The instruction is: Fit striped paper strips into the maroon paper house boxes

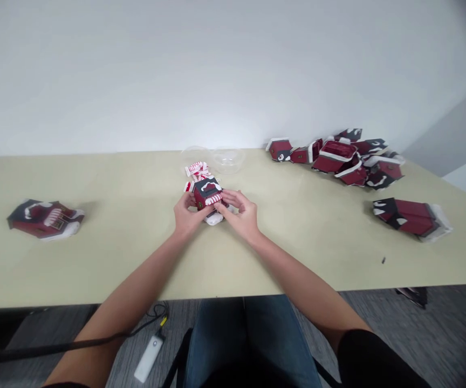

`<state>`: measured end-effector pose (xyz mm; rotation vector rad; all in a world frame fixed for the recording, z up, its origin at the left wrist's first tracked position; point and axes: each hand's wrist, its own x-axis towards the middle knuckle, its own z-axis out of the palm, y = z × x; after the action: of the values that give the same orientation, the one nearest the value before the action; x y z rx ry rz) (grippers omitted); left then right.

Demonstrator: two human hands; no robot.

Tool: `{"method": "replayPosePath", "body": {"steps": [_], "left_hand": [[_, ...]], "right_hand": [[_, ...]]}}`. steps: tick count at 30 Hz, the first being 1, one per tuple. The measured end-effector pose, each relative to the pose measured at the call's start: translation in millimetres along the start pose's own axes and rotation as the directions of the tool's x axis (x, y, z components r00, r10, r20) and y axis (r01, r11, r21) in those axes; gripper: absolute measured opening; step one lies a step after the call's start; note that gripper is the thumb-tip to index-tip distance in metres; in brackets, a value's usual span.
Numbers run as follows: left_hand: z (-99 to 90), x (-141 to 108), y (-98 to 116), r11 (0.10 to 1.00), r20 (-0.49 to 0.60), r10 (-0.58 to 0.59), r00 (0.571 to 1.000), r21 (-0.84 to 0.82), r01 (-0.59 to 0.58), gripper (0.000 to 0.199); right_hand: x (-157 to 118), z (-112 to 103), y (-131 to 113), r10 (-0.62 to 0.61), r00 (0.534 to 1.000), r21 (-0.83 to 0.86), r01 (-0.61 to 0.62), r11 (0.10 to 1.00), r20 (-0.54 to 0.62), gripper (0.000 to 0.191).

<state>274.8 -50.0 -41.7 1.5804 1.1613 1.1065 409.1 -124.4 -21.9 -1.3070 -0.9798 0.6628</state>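
Observation:
My left hand [187,212] and my right hand [239,210] grip a small dark red paper house model [206,194] with white trim from both sides. A white piece [214,219] shows beneath the model, partly hidden by my fingers. Just behind it lie loose red-and-white striped paper pieces [197,170]. Another red house model [43,219] lies on its side at the far left, well away from both hands. A similar flattened one [409,218] rests at the right.
A heap of red paper house parts [338,160] lies along the back right of the beige table [136,258]. Clear plastic containers [227,160] stand at the back edge. A white wall rises behind. Below the front edge, a white device with a cable [148,358] is on the carpet.

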Motion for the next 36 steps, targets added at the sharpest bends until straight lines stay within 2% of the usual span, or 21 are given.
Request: {"method": "replayPosePath", "body": {"steps": [5,12,19,22,24,26,29,32,34,36], "left_hand": [[-4.5,2,-3,0.999,0.084,-0.020,0.996,-0.025,0.022,0.053],[-5.3,6,-2,0.996,0.036,-0.039,0.999,-0.075,0.042,0.042],[-7.5,9,0,0.999,0.011,-0.019,1.000,-0.048,0.019,0.038],[-12.2,15,0,0.999,-0.037,-0.045,0.998,-0.017,0.045,0.040],[-21.8,24,-1,0.996,-0.160,-0.084,0.984,0.001,0.085,0.042],[-37.9,37,-3,0.990,-0.365,-0.135,0.921,-0.016,0.139,0.047],[-69.9,56,-11,0.974,-0.649,-0.215,0.730,-0.088,0.208,0.058],[-99.5,68,-24,0.947,-0.793,-0.233,0.563,-0.054,0.316,0.063],[-113.1,72,-34,0.906,-0.824,-0.258,0.504,-0.025,0.422,0.065],[-122.3,73,-44,0.871,-0.825,-0.288,0.486,-0.014,0.492,0.068]], "right_hand": [[0,-4,6,-0.007,0.999,-0.048,0.010,0.999,0.050,0.040],[-1,-2,3,-0.165,0.973,-0.070,0.178,0.982,0.159,0.025],[-2,-3,-2,-0.197,0.956,-0.155,0.234,0.960,0.218,0.026],[-2,-5,-3,-0.196,0.951,-0.203,0.247,0.948,0.240,0.027],[1,-7,-2,-0.202,0.951,-0.239,0.257,0.937,0.233,0.025],[7,-11,1,-0.214,0.958,-0.271,0.262,0.926,0.192,0.025],[27,-24,10,-0.198,0.977,-0.300,0.211,0.930,0.075,0.028],[57,-49,18,-0.112,0.993,-0.324,0.094,0.941,-0.037,0.032],[80,-75,20,-0.074,0.994,-0.368,0.041,0.929,-0.077,0.034],[103,-107,17,-0.082,0.992,-0.441,0.029,0.897,-0.100,0.036]]}}
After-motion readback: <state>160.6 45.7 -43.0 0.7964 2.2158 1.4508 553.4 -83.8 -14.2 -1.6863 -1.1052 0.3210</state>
